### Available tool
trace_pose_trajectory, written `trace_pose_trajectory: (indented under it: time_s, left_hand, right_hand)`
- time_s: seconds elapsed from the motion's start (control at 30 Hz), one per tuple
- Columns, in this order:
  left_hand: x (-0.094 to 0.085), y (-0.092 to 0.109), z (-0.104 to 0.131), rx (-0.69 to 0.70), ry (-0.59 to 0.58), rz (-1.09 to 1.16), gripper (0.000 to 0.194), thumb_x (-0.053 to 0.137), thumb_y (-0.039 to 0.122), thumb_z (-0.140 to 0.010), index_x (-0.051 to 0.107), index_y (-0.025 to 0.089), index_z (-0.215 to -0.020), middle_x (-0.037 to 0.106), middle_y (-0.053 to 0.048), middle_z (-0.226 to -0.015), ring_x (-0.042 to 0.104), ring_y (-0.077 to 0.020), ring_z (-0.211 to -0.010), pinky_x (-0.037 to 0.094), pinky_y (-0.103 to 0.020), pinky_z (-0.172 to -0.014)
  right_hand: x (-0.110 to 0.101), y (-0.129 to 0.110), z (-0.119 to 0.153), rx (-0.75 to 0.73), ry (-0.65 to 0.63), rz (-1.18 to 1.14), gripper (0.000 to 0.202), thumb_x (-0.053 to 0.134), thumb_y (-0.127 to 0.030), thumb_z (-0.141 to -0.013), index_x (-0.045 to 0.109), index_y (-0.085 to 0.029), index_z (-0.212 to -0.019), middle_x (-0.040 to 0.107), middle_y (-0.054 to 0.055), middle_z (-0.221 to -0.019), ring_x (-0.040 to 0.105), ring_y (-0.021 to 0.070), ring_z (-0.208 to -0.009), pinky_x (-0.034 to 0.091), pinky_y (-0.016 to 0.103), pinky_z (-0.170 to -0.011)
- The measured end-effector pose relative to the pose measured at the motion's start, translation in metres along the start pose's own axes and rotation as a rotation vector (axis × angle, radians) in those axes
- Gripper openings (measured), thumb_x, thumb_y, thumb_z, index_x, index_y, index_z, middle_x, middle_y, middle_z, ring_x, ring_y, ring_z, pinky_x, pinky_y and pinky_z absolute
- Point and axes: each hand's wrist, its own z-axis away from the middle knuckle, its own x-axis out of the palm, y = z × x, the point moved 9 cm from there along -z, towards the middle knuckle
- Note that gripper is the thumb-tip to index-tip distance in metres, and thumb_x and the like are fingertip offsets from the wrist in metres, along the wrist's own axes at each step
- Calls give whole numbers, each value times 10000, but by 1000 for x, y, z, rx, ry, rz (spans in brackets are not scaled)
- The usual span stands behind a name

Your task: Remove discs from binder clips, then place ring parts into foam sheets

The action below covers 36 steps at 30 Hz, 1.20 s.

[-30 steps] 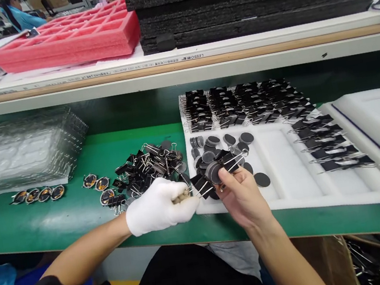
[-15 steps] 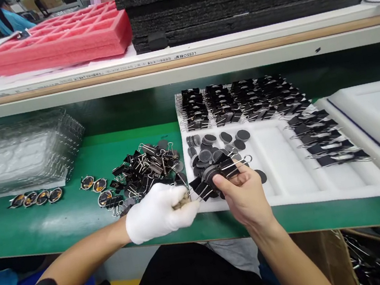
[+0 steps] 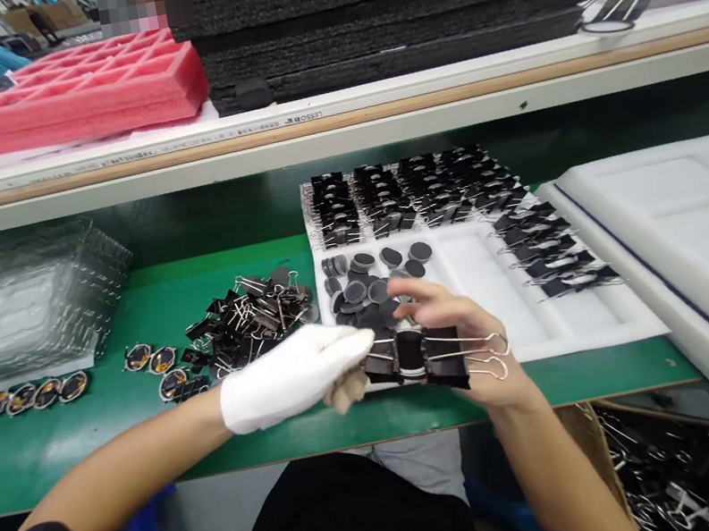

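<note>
In the head view, my left hand (image 3: 289,381), in a white glove, is closed on the left end of a round dark part (image 3: 410,350) with a black binder clip on each side. The part is turned edge-on, showing a pale rim. My bare right hand (image 3: 476,318) is behind its right binder clip (image 3: 444,357), whose wire handles cross the palm. Its fingers are apart and reach up over the loose dark discs (image 3: 354,292); the thumb is hidden. A heap of binder clips (image 3: 248,320) lies left of the discs.
The white foam tray (image 3: 463,261) holds rows of clipped parts (image 3: 403,194). Several round parts with orange centres (image 3: 23,398) lie left, near clear plastic trays (image 3: 27,302). A shelf edge (image 3: 307,142) runs above. More foam trays (image 3: 673,221) stand right; a box of clips (image 3: 688,472) is below.
My right fingers have loosened from the clipped part and spread. The part has turned edge-on and sits slightly lower. The whole view has shifted, with the bench appearing farther left.
</note>
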Motion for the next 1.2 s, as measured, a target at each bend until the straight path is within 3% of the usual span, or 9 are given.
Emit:
trace_pose_trajectory:
  time_s: [0.07,0.13,0.27,0.37,0.57,0.67,0.73,0.9,1.2]
  left_hand:
    - [-9,15,-5,67,132,-172,404,482,511,-1010,643,180,-842,665,14,-664,604,-123,-585,462,-223,-552]
    - [-12,27,-11,123,232,-354,305,536,459,-991,680,196,-933,690,28,-735,622,-125,-647,457,-217,-572]
    - [7,42,-25,222,248,-616,346,555,500,-987,706,218,-1118,722,19,-832,659,-144,-712,491,-234,-621]
    - [26,40,-23,298,205,-779,520,575,517,-978,579,249,-1424,763,-23,-1006,720,-190,-816,568,-271,-700]
    - [35,14,21,536,173,-1037,643,645,467,-932,457,420,-1545,599,-14,-1507,672,-272,-1251,617,-341,-986]
    - [35,3,31,528,125,-1054,662,652,435,-928,441,447,-1555,559,17,-1550,661,-258,-1281,619,-319,-1002]
    - [34,1,30,520,126,-1040,660,662,429,-922,454,450,-1548,548,24,-1561,656,-256,-1293,613,-314,-1017]
    - [30,-2,28,508,139,-977,650,680,413,-905,492,462,-1525,573,27,-1538,665,-263,-1280,616,-315,-1012]
    - [12,-21,54,441,207,-985,575,649,410,-924,537,489,-1483,613,59,-1494,683,-245,-1241,622,-319,-984]
  right_hand:
    - [-15,-9,5,107,-92,26,880,1039,-377,-473,691,-364,-1281,601,69,-1489,587,337,-1330,512,494,-1074]
    - [-24,-14,12,218,-153,76,1037,1030,-404,-489,596,-347,-1429,597,97,-1493,613,334,-1306,521,469,-1064]
    - [-30,-21,22,338,-95,408,395,818,-398,-832,733,-278,-1198,760,58,-1157,703,249,-1064,551,384,-956]
    - [-42,-37,29,282,-62,584,165,745,-374,-898,768,-253,-1008,766,28,-985,695,223,-916,559,369,-890]
    - [-177,-82,63,99,109,1041,236,737,-476,-885,791,-282,-1008,615,125,-1302,569,343,-1271,451,534,-1117]
    - [-243,-71,73,155,166,1307,318,701,-568,-884,805,-288,-996,466,147,-1451,404,425,-1413,318,661,-1172]
    - [-264,-52,72,194,133,1407,316,666,-548,-914,804,-284,-1019,403,150,-1509,346,439,-1450,286,683,-1171]
    - [-264,-21,65,145,39,1472,251,644,-451,-944,791,-283,-1061,353,140,-1575,314,422,-1492,295,654,-1177]
    - [-262,-29,65,108,46,1551,262,648,-459,-929,759,-267,-1069,392,161,-1542,349,422,-1473,321,627,-1164]
